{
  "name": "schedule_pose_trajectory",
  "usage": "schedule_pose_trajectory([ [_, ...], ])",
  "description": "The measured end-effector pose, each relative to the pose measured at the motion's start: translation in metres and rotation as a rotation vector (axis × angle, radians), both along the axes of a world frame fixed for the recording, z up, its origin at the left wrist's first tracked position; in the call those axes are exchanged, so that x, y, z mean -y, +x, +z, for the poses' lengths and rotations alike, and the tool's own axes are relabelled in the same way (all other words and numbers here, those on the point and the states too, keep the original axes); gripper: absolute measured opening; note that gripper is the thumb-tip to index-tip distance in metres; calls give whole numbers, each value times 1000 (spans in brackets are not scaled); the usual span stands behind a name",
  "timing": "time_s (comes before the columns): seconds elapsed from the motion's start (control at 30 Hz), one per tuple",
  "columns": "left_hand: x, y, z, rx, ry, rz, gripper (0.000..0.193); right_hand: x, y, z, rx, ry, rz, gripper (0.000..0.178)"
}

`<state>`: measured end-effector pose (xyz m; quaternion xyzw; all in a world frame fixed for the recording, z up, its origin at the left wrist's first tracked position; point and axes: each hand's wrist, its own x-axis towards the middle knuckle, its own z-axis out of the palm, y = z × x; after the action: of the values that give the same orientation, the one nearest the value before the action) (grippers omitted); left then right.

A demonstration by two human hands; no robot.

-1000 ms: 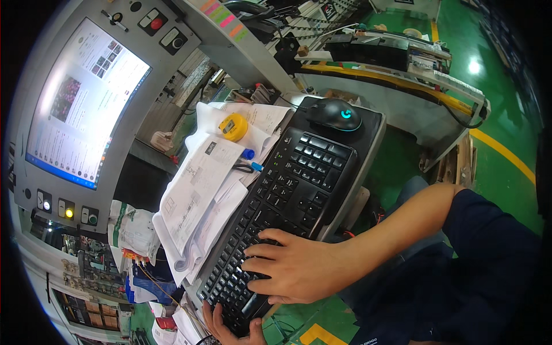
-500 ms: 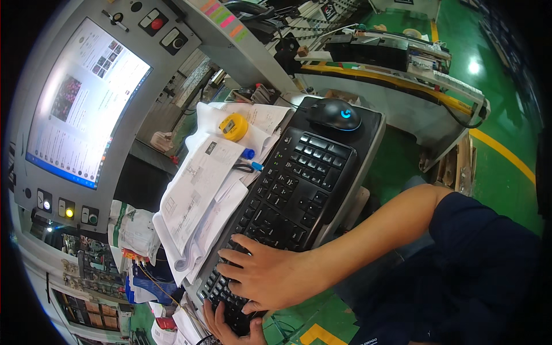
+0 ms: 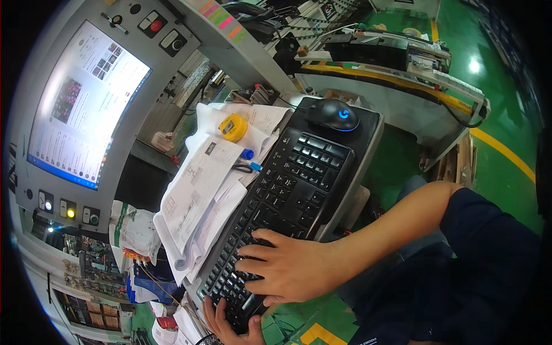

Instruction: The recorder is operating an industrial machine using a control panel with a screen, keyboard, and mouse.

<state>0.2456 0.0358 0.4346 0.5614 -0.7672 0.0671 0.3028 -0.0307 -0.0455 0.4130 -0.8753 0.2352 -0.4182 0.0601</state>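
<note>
Your left hand [image 3: 227,325] curls on the black keyboard's [image 3: 287,201] near end; your right hand [image 3: 287,267] spreads open-fingered across its keys. Farther along the tray's far corner sits the mouse [image 3: 333,115] (papers [image 3: 201,195] alongside).

Two hands being counted: right hand [image 3: 290,269] and left hand [image 3: 230,325], both on keys. One black keyboard [image 3: 287,195] being shown. One black mouse [image 3: 333,115] being seen beyond it. One lit screen [image 3: 80,109] being displayed. One yellow tape measure [image 3: 234,127] being carried on one paper stack [image 3: 201,190].
</note>
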Motion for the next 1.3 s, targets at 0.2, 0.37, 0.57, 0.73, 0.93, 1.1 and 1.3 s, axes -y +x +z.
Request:
schedule_pose_trajectory([
  [0.2, 0, 3, 1, 17, 31, 13, 76, 4, 14, 3, -7, -78, -69, 50],
  [0.37, 2, 3, 3, 5, 23, -8, 82, 10, 11, 7, 75, -79, -76, 50],
  [0.57, 4, 5, 8, 42, 70, -5, 86, 16, 2, 8, -42, -130, -205, 50],
  [0.73, 8, 8, 11, 129, 78, -14, 89, 15, 10, 8, 13, -102, -153, 51],
  [0.93, 9, 6, 11, 98, 84, -22, 91, 17, 13, 6, -54, -101, -136, 51],
  [1.1, 8, 2, 8, 29, 36, -12, 93, 11, 30, 7, -5, -80, -39, 52],
  [1.3, 7, 5, 4, 45, 36, 15, 92, 10, 41, 4, 4, -113, 33, 47],
])
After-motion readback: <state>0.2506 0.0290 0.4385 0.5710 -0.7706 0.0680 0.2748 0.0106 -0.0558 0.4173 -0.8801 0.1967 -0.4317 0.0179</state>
